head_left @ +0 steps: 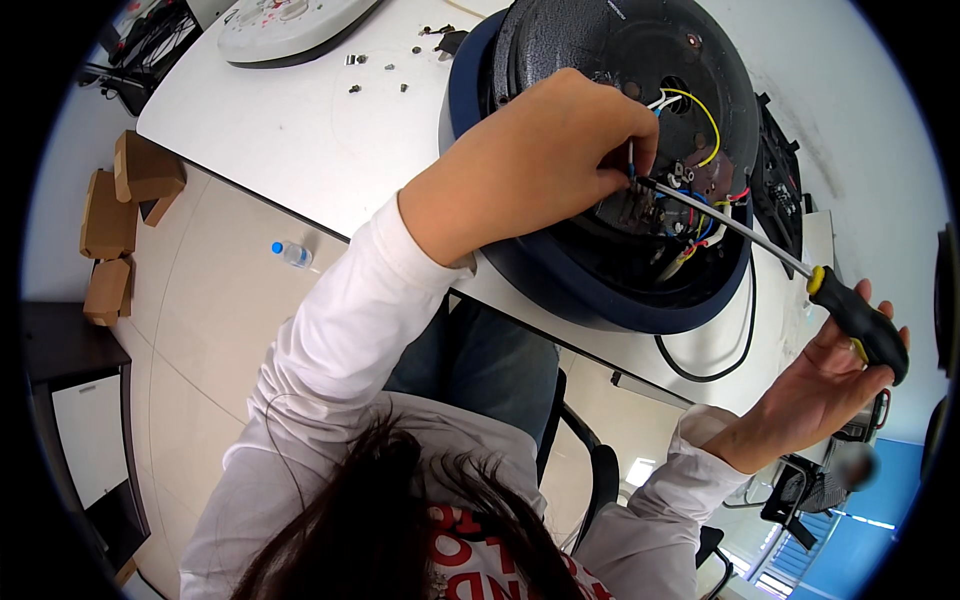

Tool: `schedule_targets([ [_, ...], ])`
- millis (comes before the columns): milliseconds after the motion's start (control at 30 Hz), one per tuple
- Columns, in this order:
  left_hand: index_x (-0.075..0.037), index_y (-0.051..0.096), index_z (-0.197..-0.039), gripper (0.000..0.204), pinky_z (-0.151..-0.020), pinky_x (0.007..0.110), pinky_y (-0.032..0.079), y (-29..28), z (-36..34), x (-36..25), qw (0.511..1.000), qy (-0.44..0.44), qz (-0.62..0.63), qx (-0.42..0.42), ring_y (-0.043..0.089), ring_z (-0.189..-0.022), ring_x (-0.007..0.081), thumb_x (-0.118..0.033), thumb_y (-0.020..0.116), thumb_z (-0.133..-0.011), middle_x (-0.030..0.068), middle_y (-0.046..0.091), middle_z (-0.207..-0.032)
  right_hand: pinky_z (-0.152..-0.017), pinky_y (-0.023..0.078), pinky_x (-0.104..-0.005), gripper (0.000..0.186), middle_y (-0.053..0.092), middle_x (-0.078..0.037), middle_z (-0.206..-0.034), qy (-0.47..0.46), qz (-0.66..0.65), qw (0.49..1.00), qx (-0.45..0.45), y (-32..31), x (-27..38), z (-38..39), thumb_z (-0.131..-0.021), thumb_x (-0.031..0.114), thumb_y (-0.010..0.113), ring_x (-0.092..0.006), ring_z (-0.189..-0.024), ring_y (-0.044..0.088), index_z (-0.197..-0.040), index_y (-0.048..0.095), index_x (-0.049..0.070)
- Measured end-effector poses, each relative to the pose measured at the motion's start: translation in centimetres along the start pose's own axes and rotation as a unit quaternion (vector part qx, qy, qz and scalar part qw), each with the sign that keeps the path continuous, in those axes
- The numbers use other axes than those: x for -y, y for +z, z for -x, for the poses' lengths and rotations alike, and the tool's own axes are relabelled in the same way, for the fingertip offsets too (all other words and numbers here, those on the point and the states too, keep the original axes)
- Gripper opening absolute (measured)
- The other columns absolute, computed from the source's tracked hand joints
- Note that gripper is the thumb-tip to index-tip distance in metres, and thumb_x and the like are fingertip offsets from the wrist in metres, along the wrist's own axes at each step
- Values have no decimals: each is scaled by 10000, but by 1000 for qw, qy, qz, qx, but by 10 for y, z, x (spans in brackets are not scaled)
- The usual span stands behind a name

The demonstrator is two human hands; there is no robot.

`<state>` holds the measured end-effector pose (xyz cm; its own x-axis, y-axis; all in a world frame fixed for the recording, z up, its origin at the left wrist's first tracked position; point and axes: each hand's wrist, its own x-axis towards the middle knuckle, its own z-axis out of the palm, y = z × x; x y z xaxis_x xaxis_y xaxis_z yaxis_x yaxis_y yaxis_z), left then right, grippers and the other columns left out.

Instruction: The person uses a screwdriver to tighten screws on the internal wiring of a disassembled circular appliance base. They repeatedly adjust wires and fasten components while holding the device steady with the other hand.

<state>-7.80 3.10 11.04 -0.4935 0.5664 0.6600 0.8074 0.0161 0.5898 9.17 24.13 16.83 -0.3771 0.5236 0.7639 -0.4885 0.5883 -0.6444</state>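
A round dark-blue appliance (590, 308), much like a rice cooker with its underside open, lies on the white table with wires and metal parts exposed. My right hand (815, 385) is wrapped round the black-and-yellow handle of a screwdriver (740, 228). Its long shaft slants up to the left, and the tip reaches the wiring by my left fingertips. Over the appliance, my left hand (560, 150) is closed in a pinch on a thin wire (631, 158) with a bluish end; the fingers partly hide it. A yellow wire (716, 130) loops beside that hand.
Several small metal parts (355, 60) lie scattered on the white table (290, 130). A pale base cover (290, 30) rests at the far left, and a black tool case (778, 190) is right of the appliance. A black cable (705, 378) curves near the front edge. Cardboard boxes (108, 215) and a bottle (291, 254) are on the floor.
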Motion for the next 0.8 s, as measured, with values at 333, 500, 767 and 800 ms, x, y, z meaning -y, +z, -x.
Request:
schedule_targets([
  [333, -7, 619, -837, 147, -658, 259, 496, 0, 2, -1, 1000, -10, -8, -4, 642, -703, 181, 50, 675, -713, 90, 639, -751, -1006, 381, -579, 450, 422, -261, -1284, 16, -35, 997, 71, 0, 9, -13, -957, 290, 466, -444, -1196, 465, -1347, 334, 109],
  [500, -5, 615, -841, 160, -642, 255, 485, 2, 2, 0, 998, -36, 45, -5, 631, -686, 176, 56, 675, -706, 88, 628, -730, -1119, 115, -601, 285, 450, -155, -1057, 108, -382, 907, 140, -1, 11, -27, -909, 268, 561, -313, -1036, 502, -1130, 471, 113],
  [767, 3, 622, -805, 134, -610, 271, 461, -3, -2, -5, 996, -53, 36, 55, 594, -636, 174, 57, 663, -690, 97, 610, -695, -691, 347, -271, 157, 373, -21, -731, 93, -457, 875, 125, 56, 20, -36, -879, 221, 573, -112, -636, 363, -882, 493, 85],
  [800, 3, 624, -800, 131, -610, 273, 461, -4, -1, -7, 995, -60, 39, 62, 596, -636, 178, 57, 662, -688, 99, 611, -695, -649, 344, -255, 173, 393, -14, -732, 86, -454, 874, 149, 55, 17, -39, -893, 257, 557, -103, -621, 369, -897, 505, 93],
])
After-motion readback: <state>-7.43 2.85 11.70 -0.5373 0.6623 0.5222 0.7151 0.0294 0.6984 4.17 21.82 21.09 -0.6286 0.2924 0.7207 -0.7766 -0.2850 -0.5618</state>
